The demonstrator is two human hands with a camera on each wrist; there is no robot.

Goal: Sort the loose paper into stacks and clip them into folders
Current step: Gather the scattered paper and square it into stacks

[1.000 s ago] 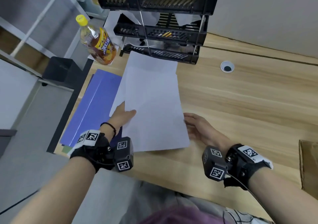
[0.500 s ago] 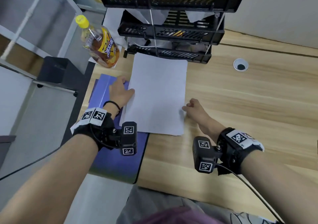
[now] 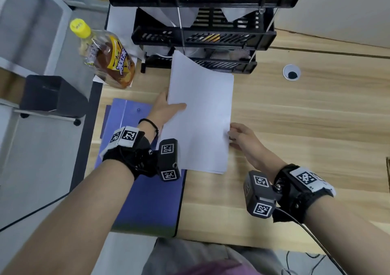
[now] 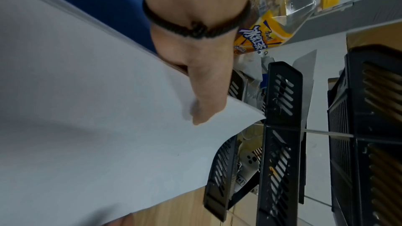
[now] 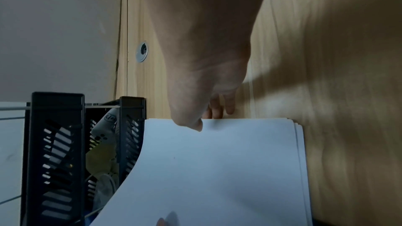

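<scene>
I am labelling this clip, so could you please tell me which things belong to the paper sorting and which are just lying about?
Belonging to the job:
white paper stack
blue plastic folder
left hand
right hand

Just lying about:
yellow-capped tea bottle
black tiered plastic tray rack

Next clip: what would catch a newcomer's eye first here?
The white paper stack at the desk's centre, pinched by the left hand and right hand at its side edges, its far corner curling up against the black tray rack. Left of it lie a blue folder and a yellow-capped bottle.
</scene>
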